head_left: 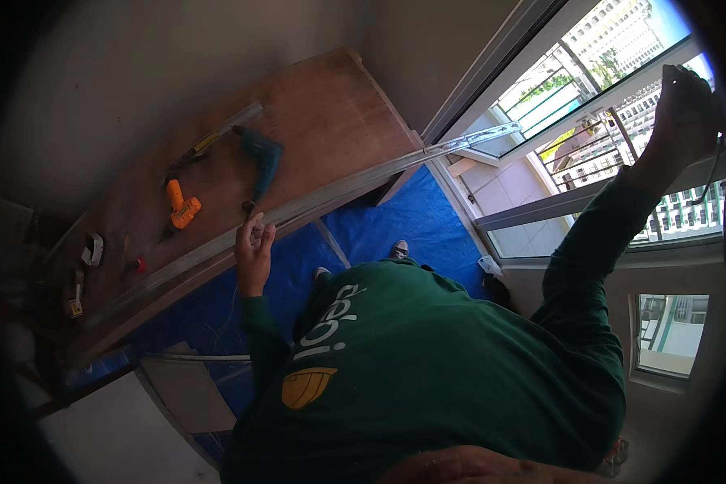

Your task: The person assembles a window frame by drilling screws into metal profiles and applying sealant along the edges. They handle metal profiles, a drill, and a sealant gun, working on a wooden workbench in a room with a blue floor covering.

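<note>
My left hand (254, 252) is at the near edge of the brown wooden tabletop, its fingertips beside long silver metal channels (339, 182). Its fingers are loosely bent and apart from the thumb, with nothing visible between them. My right arm, in a green sleeve, stretches up to the far right. At its end my right hand (687, 113) is raised in front of the window frame, too dark to make out its fingers. On the tabletop, a teal power drill (261, 161) lies beyond my left hand, with an orange cordless drill (183, 206) to its left.
The channels jut past the table's right end toward the glazed door (532, 145). A long yellow-and-black tool (198, 149), a small red item (140, 264) and a tape-like tool (76, 306) lie on the tabletop (331, 105). Blue sheeting (411, 214) covers the floor.
</note>
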Demonstrator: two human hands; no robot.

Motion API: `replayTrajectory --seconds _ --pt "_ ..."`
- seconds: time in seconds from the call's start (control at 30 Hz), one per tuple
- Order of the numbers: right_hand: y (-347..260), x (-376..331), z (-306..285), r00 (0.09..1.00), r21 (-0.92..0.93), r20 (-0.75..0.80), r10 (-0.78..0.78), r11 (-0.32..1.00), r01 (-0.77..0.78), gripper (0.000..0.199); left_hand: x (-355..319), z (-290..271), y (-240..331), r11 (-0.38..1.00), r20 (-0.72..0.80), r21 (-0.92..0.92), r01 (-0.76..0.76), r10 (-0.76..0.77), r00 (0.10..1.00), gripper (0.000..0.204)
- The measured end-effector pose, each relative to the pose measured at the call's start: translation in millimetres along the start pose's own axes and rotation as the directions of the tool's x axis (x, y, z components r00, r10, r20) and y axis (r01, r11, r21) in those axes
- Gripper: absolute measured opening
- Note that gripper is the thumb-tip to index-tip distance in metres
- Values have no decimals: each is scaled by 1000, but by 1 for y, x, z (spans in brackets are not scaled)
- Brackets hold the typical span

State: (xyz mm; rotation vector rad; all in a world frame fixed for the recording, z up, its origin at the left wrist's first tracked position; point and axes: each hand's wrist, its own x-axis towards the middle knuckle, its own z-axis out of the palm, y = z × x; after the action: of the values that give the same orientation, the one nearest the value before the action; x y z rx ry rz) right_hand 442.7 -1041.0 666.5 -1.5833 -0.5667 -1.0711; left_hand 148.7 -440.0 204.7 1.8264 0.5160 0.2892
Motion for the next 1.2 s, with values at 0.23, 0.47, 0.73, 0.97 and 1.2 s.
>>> replayTrajectory --seconds 0.23,0.47,0.73,0.97,1.2 --pt "32 -294 110 664 653 313 680 354 -670 24 -9 8 -59 954 330 301 -18 -86 940 65" --pt "60 -450 120 124 517 351 928 -81 -852 14 3 43 -66 907 500 419 -38 -196 843 62" --pt "75 -507 138 -48 580 451 891 -334 -743 20 8 18 -76 804 570 582 -127 -292 768 61" --pt "173 -472 195 -68 417 639 766 -419 -807 22 46 44 -85 793 439 606 -65 -265 859 60" --pt "292 -478 307 -168 274 789 591 -583 -765 17 65 106 -44 844 257 535 37 -204 945 58"
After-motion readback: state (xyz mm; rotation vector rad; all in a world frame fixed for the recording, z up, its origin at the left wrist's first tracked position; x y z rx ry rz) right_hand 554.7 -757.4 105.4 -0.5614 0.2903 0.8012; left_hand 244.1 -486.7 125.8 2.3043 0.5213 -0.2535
